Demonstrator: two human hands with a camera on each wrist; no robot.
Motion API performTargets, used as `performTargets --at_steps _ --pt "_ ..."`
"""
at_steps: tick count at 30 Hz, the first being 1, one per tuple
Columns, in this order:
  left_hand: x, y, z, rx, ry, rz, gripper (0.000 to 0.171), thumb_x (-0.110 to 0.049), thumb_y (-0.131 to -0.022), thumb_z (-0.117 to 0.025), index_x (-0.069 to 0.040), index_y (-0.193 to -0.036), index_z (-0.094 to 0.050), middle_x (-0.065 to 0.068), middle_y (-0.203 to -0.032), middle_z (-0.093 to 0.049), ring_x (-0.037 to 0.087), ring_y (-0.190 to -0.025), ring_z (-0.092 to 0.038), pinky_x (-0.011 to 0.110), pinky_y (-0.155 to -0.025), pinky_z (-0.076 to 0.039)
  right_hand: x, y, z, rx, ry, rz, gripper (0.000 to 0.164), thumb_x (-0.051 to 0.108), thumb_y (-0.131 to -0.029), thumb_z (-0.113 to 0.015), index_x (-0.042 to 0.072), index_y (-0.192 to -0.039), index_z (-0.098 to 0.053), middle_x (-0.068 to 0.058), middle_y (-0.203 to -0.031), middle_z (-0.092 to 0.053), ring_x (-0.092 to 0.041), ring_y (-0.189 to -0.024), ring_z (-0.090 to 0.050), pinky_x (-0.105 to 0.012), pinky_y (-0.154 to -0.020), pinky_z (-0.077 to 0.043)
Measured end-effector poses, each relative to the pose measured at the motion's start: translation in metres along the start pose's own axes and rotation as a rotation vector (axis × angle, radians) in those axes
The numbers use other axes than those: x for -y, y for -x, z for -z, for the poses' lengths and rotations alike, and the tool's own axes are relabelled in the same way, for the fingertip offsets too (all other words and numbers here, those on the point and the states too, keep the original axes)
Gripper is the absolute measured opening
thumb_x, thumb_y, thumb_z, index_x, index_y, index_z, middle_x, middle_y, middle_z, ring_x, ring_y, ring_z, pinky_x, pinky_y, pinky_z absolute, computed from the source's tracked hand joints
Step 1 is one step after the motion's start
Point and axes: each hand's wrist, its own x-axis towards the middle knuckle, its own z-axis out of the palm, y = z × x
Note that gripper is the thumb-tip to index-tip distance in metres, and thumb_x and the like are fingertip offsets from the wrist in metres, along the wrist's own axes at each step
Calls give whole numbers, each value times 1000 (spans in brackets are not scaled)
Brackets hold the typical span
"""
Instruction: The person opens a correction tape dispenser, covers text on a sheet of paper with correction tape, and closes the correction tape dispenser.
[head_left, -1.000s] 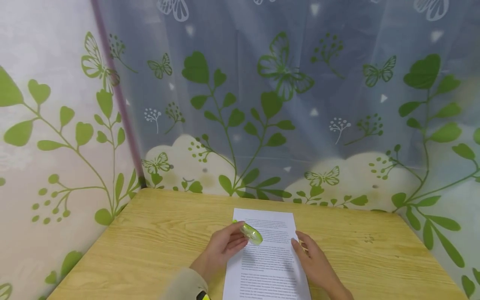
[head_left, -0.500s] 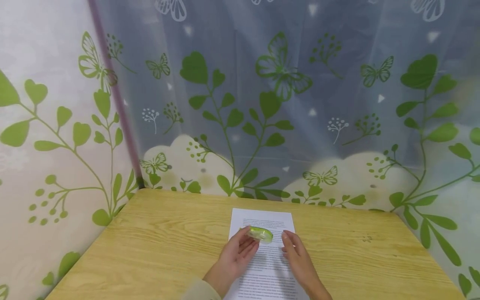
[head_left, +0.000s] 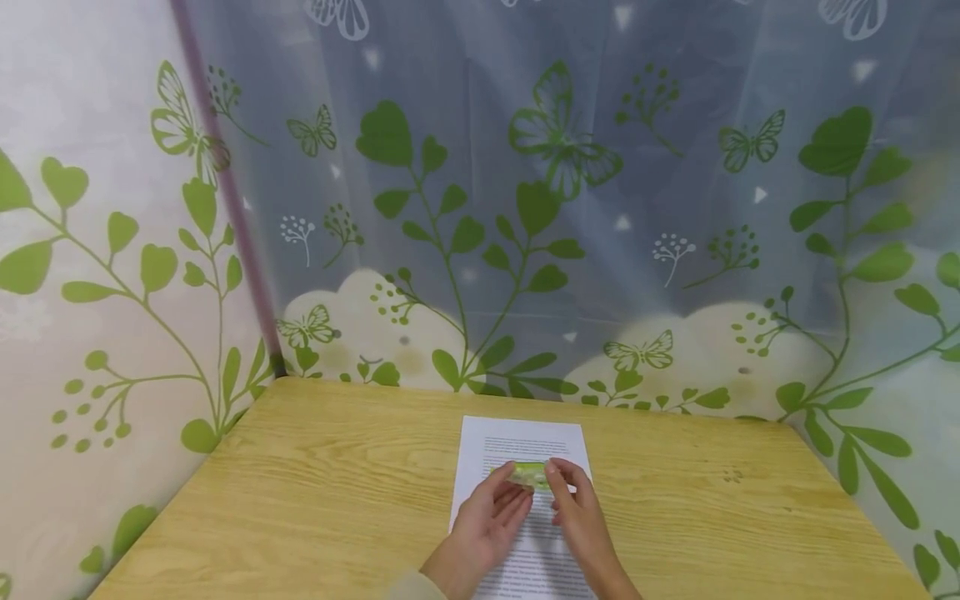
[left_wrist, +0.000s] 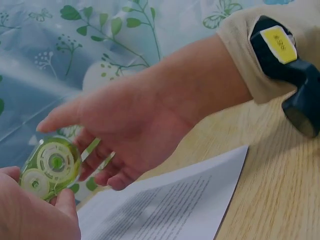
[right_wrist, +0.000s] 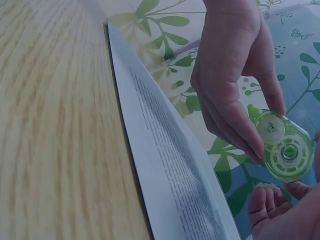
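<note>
A correction tape dispenser (head_left: 529, 475), clear and green with two round spools inside, is held above the printed sheet (head_left: 480, 442). My left hand (head_left: 491, 521) grips it from the left, thumb on top and fingers below. From the other side my right hand (head_left: 583, 517) pinches its right end. In the left wrist view the dispenser (left_wrist: 52, 167) shows its larger spool toward the left hand (left_wrist: 145, 115). The right wrist view shows the dispenser's smaller-spool end (right_wrist: 272, 127) between the thumb and fingers of the right hand (right_wrist: 230, 70).
The paper lies lengthwise on a light wooden table (head_left: 337, 475). A curtain (head_left: 480, 208) with green leaves and butterflies hangs behind the table, and a pale patterned one (head_left: 90, 275) on the left side. A dark wrist device (left_wrist: 275, 50) sits on the left sleeve.
The left hand has moved right with the correction tape dispenser and levelled it. The right hand has left the paper's right edge, moved left and taken hold of the dispenser's end.
</note>
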Motion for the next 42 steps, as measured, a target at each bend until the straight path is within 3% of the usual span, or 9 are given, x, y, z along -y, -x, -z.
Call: performTargets --at_steps 4,11,18,27,32,34,38,42 --pt "1 0 0 0 -3 8 60 -25 -86 -73 14 -124 -46 15 -110 -56 23 -104 -58 31 -95 -45 0 -1 -4 -10 18 -15 54 48 -97 -49 2 -124 -52 -8 -107 -52 -18 -78 -48 -27 -61 -40" --pt "3 3 2 8 -41 16 56 -27 -84 -74 11 -118 -51 13 -105 -59 19 -97 -61 29 -93 -46 -1 0 -10 -4 -6 -50 53 51 -98 -43 2 -117 -51 -3 -71 -47 -13 -61 -42 -25 -53 -36" --pt "4 4 3 0 -82 22 57 -29 -82 -76 9 -117 -54 11 -102 -61 18 -95 -61 29 -91 -47 2 1 -15 -53 21 -20 55 53 -99 -40 2 -116 -49 -9 -105 -56 -21 -91 -52 -31 -76 -42" --pt "1 1 4 7 -130 -3 57 -31 -81 -77 8 -117 -55 12 -102 -61 20 -96 -61 31 -90 -48 5 -2 -15 -84 -18 35 43 41 -99 -49 1 -113 -45 -8 -89 -52 -14 -69 -48 -25 -60 -42" --pt "-8 -3 9 18 -186 -132 53 -27 -84 -75 7 -117 -50 10 -95 -59 20 -92 -62 33 -90 -48 9 -5 -6 -113 -18 40 47 45 -99 -48 0 -113 -46 -7 -92 -53 -14 -71 -49 -24 -60 -42" --pt "-13 -4 11 22 -260 -213 50 -24 -85 -74 8 -116 -52 8 -92 -61 18 -89 -63 32 -88 -49 11 -6 -3 -117 -3 19 51 50 -98 -47 1 -114 -47 -9 -96 -55 -16 -76 -51 -25 -64 -43" --pt "-24 -8 15 30 -608 -411 44 -22 -81 -77 4 -114 -63 3 -89 -66 13 -82 -63 27 -77 -51 13 -7 2 -111 11 -4 56 55 -96 -45 2 -115 -47 -12 -105 -56 -19 -86 -54 -27 -70 -45" --pt "-34 -10 19 154 -888 -544 37 -21 -80 -78 -2 -111 -69 5 -92 -68 16 -83 -64 24 -70 -51 15 -5 3 -106 7 -6 58 55 -96 -45 1 -116 -47 -13 -107 -56 -20 -88 -54 -27 -71 -45"
